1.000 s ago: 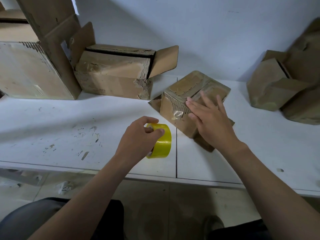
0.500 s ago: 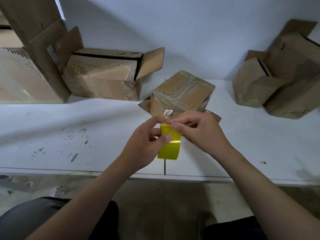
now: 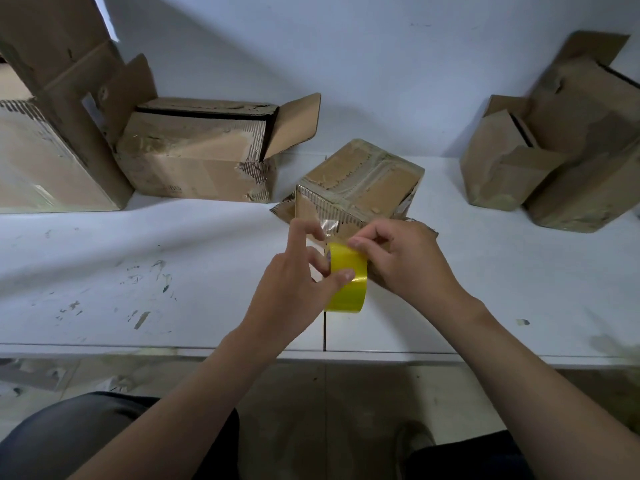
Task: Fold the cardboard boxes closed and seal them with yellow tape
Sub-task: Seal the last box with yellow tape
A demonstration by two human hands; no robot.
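Observation:
A roll of yellow tape (image 3: 347, 279) is held upright just above the white table (image 3: 173, 271), in front of a small worn cardboard box (image 3: 360, 183). My left hand (image 3: 298, 289) grips the roll, thumb on its outer face and fingers through its core. My right hand (image 3: 401, 258) pinches at the top edge of the roll with curled fingertips. The small box sits closed, tilted on its loose lower flaps, with old clear tape on its top and front corner.
A long open box (image 3: 197, 161) lies on its side at the back left, next to a large box (image 3: 45, 150) at the far left. Two crumpled open boxes (image 3: 561, 157) stand at the right. The table's front edge (image 3: 346, 355) runs just below my wrists.
My right hand left the small box and came to the tape roll, where it now pinches the top edge. My left hand raised the roll toward the box.

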